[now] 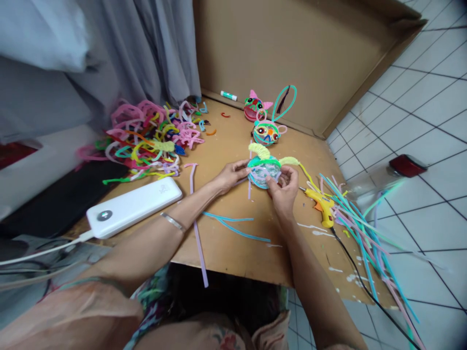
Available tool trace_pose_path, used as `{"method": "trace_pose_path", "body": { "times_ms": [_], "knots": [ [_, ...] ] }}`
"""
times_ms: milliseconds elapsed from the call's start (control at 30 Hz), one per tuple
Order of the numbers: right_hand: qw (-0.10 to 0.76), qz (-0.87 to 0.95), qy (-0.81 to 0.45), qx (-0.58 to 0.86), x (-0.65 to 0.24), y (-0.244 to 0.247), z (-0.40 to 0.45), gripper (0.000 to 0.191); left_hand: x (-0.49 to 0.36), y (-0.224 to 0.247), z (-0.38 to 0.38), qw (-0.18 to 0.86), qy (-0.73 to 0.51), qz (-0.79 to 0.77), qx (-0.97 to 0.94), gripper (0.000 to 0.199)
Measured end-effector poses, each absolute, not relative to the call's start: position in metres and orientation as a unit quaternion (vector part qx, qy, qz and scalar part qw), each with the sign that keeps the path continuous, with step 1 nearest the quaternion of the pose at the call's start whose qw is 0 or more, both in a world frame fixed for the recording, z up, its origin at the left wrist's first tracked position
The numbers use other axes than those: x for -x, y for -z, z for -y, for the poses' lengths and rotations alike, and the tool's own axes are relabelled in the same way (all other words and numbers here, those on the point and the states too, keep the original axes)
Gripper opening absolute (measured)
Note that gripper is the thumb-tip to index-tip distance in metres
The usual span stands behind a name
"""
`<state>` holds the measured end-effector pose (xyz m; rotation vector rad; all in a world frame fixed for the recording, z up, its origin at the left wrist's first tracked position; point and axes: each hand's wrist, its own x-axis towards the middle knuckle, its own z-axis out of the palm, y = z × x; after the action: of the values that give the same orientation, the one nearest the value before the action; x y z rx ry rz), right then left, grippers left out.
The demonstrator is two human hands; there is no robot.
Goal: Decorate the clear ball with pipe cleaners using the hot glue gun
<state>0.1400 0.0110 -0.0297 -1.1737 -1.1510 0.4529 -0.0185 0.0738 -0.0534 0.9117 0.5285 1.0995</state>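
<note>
"Where's the round pipe-cleaner piece (261, 179)?"

"In both hands, midway between the table's (226, 255) near and far edges. The left hand (230, 176) pinches one side; the right hand (284, 188) grasps the other, thumb across the face."

"How far along?"

"Partway, I'd judge: fuzzy yellow-green tufts (259, 151) top it, but no eyes show, unlike the pink-eared figure (254, 108) and turquoise figure (268, 138) by the far edge."

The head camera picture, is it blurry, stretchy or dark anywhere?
In the head view, the gray curtain looks soft; in the head view, the floor tiles slant and stretch rightward, probably from the lens; in the head view, there's deep shadow under the tabletop's near edge; in the head view, the pipe-cleaner craft's tiny details are hard to see.
</note>
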Motion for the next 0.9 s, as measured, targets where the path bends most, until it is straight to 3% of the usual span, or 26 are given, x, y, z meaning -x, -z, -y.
{"method": "trace_pose_path", "body": {
  "times_ms": [900],
  "knots": [
    [0.657,0.5,-0.214,0.522,-0.1411,0.0297,-0.0127,0.046,0.0196,0.051,-0.0718,0.713,-0.487,-0.222,-0.453,0.061]
  ]
}}
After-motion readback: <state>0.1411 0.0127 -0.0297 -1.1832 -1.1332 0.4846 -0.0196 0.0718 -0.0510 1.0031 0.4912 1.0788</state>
